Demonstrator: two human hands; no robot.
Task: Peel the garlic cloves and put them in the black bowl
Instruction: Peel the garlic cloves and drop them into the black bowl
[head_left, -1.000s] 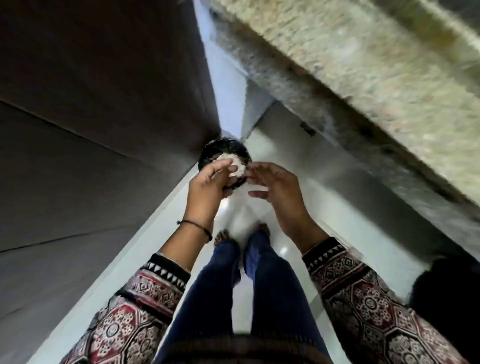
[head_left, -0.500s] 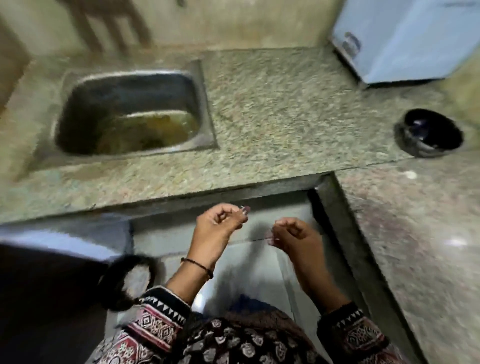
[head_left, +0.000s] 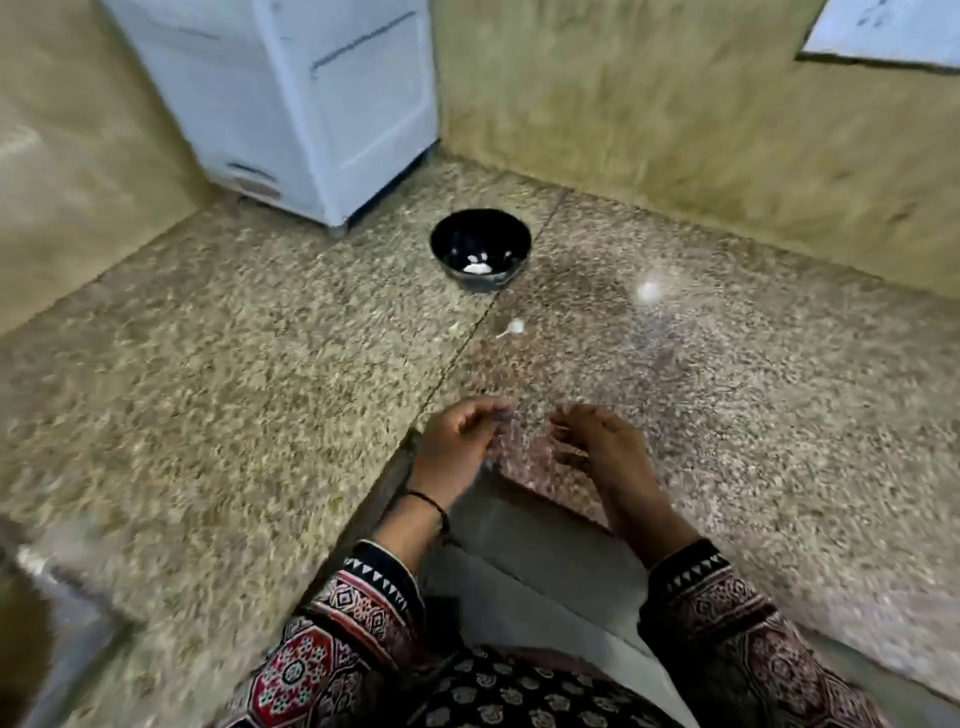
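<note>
Fingers (head_left: 493, 415) of the left hand (head_left: 457, 441) are curling inward, and the thumb is coming close to the fingertips, as in a pinch. The picture is blurred at this place, so I cannot tell if something small is sitting between them. The right hand (head_left: 597, 447) is hovering just beside the left one, not touching it. Its fingers are bending downward in a loose curl, and I cannot tell whether they are holding anything either. Both hands are hanging over the inner corner of the speckled stone table (head_left: 234, 364), near its front edge.

The black bowl (head_left: 457, 234) is standing upright on the table, well apart from the hands, toward the far side. A few white pieces (head_left: 475, 267) are lying at its bottom; they are too small to name with certainty. One garlic clove (head_left: 514, 326), with a thin tail, is lying on the table between the bowl and the hands, nearer to the bowl and touching neither.

A white appliance (head_left: 311, 104) is standing on the table behind the bowl, to its left, close to the yellowish wall (head_left: 675, 130). A bright spot of light (head_left: 648, 291) is shining on the stone to the right of the bowl. The person is wearing patterned sleeves (head_left: 363, 597) and a black thread (head_left: 431, 501) around the left wrist.
</note>
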